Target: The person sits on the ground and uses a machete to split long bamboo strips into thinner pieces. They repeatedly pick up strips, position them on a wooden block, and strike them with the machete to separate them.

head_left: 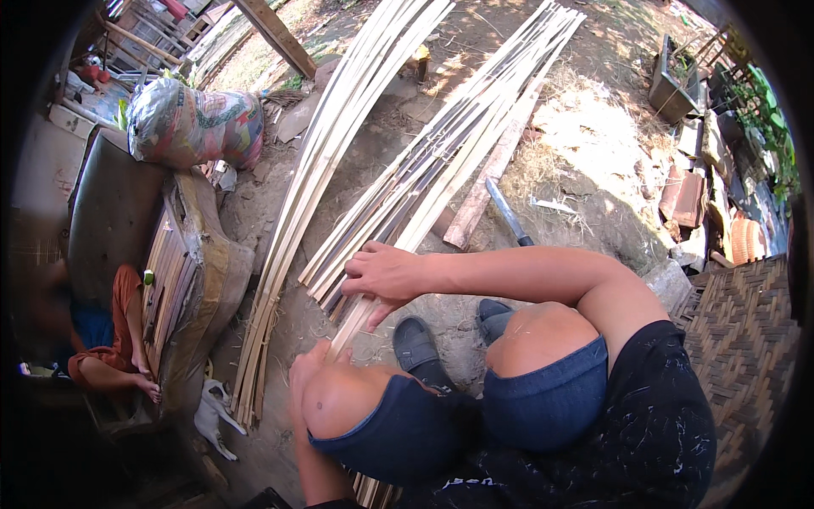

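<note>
My right hand is closed around a pale bamboo strip that slants away from me over a pile of strips. At the strip's near end, beside my left knee, my left hand grips it; the knee hides part of this hand. Under the held strip lies a bundle of light and dark bamboo strips. To its left stretches a second bundle of long pale strips. A knife with a dark handle rests on the ground right of the bundle, beside a flat wooden piece.
A white cat lies at the left, near a person's bare foot. Behind them stand a worn seat and a stuffed plastic sack. A woven bamboo panel is at my right, with a planter box farther off.
</note>
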A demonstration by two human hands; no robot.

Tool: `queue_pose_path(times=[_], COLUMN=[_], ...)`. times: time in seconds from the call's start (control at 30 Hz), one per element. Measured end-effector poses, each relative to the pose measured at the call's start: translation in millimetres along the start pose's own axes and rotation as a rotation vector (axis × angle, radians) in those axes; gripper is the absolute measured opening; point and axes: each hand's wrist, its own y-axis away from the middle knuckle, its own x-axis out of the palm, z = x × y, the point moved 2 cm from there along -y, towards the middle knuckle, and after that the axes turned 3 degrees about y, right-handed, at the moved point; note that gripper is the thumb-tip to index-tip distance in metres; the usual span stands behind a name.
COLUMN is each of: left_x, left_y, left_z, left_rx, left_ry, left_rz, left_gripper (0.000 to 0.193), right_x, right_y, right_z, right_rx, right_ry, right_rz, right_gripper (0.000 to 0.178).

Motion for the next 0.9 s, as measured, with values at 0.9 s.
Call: queue_pose_path(times=[0.9], left_x=[83], left_y=[41], left_z=[221], left_rx=[0.098], left_ry=[0.023], left_rz=[-0.079], left_gripper=[0.031], right_x=[-2], right_y=[98], right_z=[-210], right_rx=[1.388], right_ry=[-1.394], right_rz=[-1.441], right_gripper=[0.041])
